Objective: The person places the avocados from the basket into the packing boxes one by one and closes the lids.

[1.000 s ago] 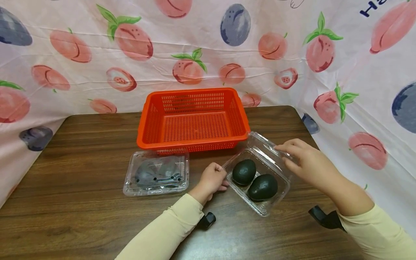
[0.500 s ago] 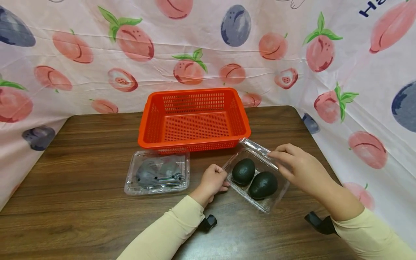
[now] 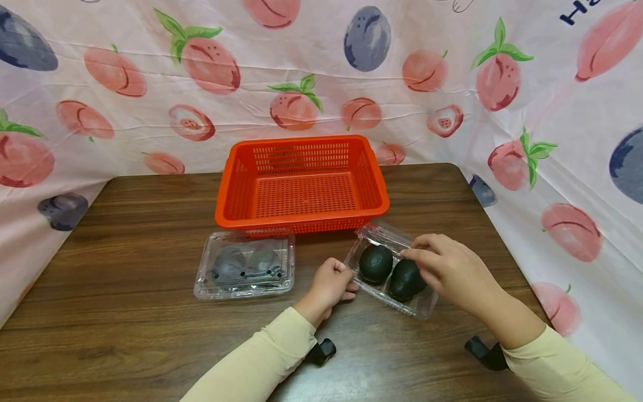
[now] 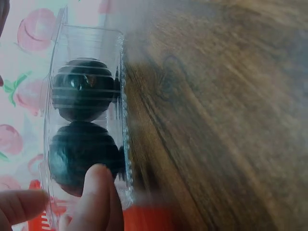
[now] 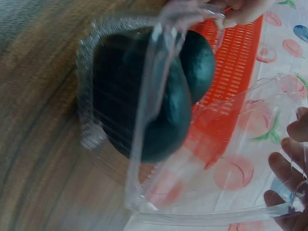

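Two dark green avocados, a left one [image 3: 375,263] and a right one [image 3: 406,280], lie side by side in a clear plastic clamshell box [image 3: 385,295] on the table. My left hand [image 3: 331,283] pinches the box's left corner, its fingertips overlapping an avocado [image 4: 79,151] through the clear wall in the left wrist view. Its hinged lid [image 3: 384,234] is raised at a slant over the avocados. My right hand [image 3: 447,268] holds the lid by its edge; in the right wrist view its fingers [image 5: 284,166] show at the lid's rim.
A red perforated basket [image 3: 301,222] stands behind at the table's middle. Left of my left hand lies a closed clear clamshell [image 3: 244,268] with greyish round things inside. The wooden table [image 3: 125,324] meets a fruit-print cloth [image 3: 321,56] at the back and right.
My right hand has brought the lid forward and down over the avocados, moving left and toward me. The box's near edge has shifted slightly away; the left hand keeps its grip.
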### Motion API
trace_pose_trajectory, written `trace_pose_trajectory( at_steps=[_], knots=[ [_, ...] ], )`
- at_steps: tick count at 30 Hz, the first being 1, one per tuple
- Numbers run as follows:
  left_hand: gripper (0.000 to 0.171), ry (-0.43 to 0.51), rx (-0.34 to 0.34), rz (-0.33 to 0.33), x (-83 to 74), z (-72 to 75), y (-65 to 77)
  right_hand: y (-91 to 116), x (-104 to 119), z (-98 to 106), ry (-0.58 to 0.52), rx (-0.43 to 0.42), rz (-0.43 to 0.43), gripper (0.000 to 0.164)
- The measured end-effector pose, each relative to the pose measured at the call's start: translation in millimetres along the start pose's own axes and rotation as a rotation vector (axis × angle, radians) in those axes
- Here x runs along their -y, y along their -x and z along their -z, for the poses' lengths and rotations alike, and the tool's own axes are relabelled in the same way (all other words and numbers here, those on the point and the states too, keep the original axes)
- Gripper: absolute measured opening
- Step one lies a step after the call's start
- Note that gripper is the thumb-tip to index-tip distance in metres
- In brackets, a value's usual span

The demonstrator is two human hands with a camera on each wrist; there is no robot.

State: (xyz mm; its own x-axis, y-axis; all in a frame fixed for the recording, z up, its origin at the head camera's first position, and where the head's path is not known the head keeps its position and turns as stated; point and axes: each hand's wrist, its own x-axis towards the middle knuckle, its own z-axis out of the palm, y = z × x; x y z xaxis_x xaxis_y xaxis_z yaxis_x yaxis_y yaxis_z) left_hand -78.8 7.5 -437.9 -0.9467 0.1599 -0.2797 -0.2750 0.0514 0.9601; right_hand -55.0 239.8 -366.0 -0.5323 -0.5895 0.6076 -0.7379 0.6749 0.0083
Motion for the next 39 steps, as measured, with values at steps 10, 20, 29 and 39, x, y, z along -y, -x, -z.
trace_pose_trajectory(
  at_steps=[10,20,29,39],
  knots=[
    [0.014,-0.034,0.064,0.019,-3.2,-0.4,6.1,13,-3,-10,0.018,-0.031,0.048,0.032],
    [0.009,-0.073,0.127,0.052,-5.5,3.9,4.9,20,-3,-17,0.015,-0.05,0.075,0.025],
    [0.003,-0.053,0.198,0.092,-5.2,7.4,0.5,24,-1,-24,0.031,-0.068,0.08,0.046],
    [0.011,-0.035,0.254,0.108,-6.3,9.1,0.6,32,0,-31,0.05,-0.057,0.083,0.046]
  ],
)
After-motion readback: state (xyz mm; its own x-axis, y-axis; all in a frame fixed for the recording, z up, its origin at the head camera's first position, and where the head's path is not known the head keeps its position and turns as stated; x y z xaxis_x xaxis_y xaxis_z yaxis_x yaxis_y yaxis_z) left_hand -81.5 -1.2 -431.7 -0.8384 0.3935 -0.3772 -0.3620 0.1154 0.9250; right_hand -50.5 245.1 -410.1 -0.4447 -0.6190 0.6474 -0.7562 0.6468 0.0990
